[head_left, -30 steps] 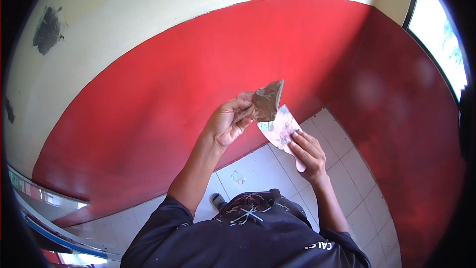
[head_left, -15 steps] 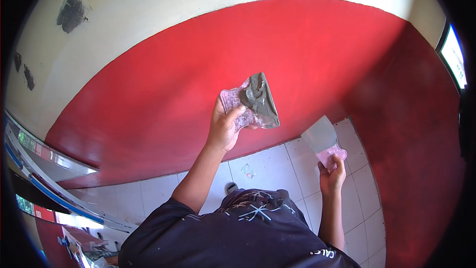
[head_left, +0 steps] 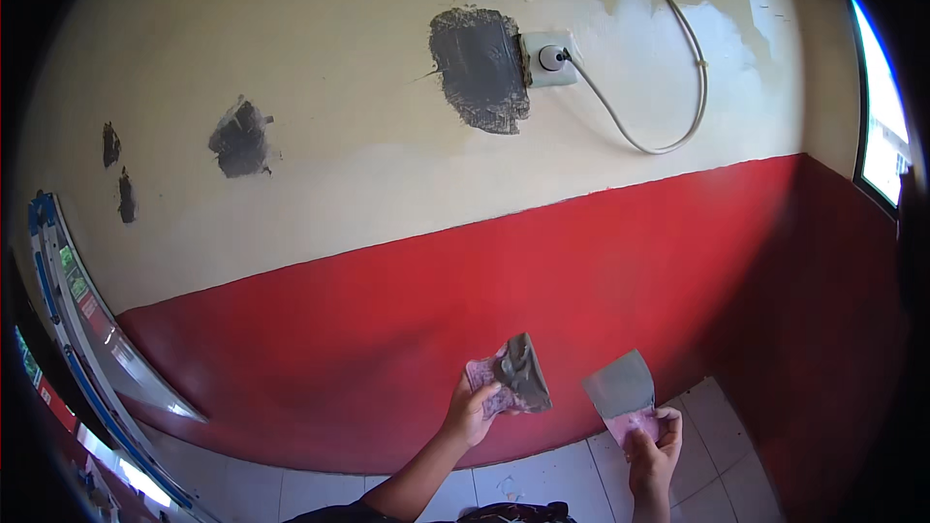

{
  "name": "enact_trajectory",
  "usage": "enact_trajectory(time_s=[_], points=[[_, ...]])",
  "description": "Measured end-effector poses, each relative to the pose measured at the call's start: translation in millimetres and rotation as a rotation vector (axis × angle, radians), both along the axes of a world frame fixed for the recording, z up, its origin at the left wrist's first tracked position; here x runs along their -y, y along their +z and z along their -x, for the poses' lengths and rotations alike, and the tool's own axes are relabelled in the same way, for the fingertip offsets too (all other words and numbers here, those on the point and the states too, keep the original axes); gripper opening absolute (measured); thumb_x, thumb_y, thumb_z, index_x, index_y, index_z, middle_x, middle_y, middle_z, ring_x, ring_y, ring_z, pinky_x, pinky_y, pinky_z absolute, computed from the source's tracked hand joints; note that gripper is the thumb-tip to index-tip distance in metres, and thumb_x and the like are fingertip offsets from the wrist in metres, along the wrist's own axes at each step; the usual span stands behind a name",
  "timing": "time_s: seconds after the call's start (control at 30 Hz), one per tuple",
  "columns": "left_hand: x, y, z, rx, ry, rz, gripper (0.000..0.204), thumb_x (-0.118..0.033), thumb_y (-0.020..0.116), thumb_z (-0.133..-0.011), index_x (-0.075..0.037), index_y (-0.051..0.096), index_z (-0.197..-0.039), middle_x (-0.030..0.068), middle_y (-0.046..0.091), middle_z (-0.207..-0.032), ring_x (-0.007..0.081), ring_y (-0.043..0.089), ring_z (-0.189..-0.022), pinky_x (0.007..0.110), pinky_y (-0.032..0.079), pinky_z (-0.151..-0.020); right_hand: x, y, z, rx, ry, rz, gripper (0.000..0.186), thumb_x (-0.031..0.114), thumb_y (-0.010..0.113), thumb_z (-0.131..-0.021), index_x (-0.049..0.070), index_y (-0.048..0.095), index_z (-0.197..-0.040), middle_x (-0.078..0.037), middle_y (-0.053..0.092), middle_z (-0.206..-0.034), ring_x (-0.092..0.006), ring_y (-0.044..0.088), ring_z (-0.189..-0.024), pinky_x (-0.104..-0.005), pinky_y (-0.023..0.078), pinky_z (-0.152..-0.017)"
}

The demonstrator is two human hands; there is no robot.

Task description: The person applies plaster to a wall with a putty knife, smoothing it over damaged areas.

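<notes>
Grey putty (head_left: 524, 368) coats the blade of the putty-laden scraper (head_left: 508, 389), held before the red lower wall (head_left: 368, 368), its long axis running rightward and slightly up. The left hand (head_left: 469, 418) pinches its pink handle, thumb uppermost. The right hand (head_left: 653, 455) pinches the second scraper (head_left: 623, 387) by its handle, blade pointing up and leftward.

Cream/red wall (head_left: 339, 213), wht tile flr (head_left: 557, 479), brt window (head_left: 883, 121) far R
</notes>
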State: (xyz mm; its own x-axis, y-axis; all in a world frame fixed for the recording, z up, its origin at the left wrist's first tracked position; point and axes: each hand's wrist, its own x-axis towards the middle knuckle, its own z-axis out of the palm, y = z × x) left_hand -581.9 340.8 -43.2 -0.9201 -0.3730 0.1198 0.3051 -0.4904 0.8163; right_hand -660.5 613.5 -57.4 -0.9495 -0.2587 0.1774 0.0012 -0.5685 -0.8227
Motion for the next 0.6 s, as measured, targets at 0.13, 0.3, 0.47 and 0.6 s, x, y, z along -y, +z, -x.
enact_trajectory(time_s=[0.13, 0.3, 0.47, 0.6], points=[[0.1, 0.1, -10.5, 0.045, 0.045, -0.014, 0.046, -0.006, 0.051, -0.083, -0.007, 0.034, -0.127, 0.0109, 0.057, -0.112, 0.0231, 0.063, -0.094, 0.036, 0.058, -0.064, -8.3, 0.5, 4.8, -0.145, 0.045, -0.193, 0.047, -0.009, 0.053, -0.07, -0.005, 0.047, -0.116, -0.01, 0.057, -0.105, -0.0152, 0.057, -0.096, -0.024, 0.045, -0.083], [16.1, 4.3, -7.1, 0.017, 0.002, -0.021, 0.048, -0.006, 0.051, -0.083, -0.007, 0.033, -0.127, 0.0112, 0.056, -0.114, 0.0234, 0.062, -0.096, 0.038, 0.059, -0.065, 5.7, 0.7, 10.0, -0.308, 0.022, -0.429, 0.05, -0.011, 0.052, -0.066, -0.005, 0.049, -0.116, -0.011, 0.059, -0.103, -0.0165, 0.058, -0.097, -0.025, 0.047, -0.076], [20.8, 9.9, -4.5, 0.017, 0.033, -0.038, 0.048, -0.007, 0.051, -0.082, -0.007, 0.034, -0.127, 0.0113, 0.055, -0.114, 0.0236, 0.062, -0.096, 0.037, 0.059, -0.065, 24.1, -3.7, 17.6, -0.712, -0.474, -0.857, 0.024, -0.008, 0.062, -0.063, 0.001, 0.061, -0.086, -0.007, 0.06, -0.069, -0.0233, 0.063, -0.064, -0.0286, 0.049, -0.06], [22.6, 8.4, -6.2, -0.01, 0.015, -0.035, 0.047, -0.008, 0.052, -0.082, -0.007, 0.035, -0.126, 0.0107, 0.055, -0.113, 0.0232, 0.062, -0.096, 0.036, 0.059, -0.064, 20.1, -7.3, 18.0, -0.719, -0.494, -0.871, 0.02, -0.006, 0.065, -0.063, 0.002, 0.059, -0.079, -0.009, 0.056, -0.066, -0.0269, 0.06, -0.06, -0.0304, 0.047, -0.057]])
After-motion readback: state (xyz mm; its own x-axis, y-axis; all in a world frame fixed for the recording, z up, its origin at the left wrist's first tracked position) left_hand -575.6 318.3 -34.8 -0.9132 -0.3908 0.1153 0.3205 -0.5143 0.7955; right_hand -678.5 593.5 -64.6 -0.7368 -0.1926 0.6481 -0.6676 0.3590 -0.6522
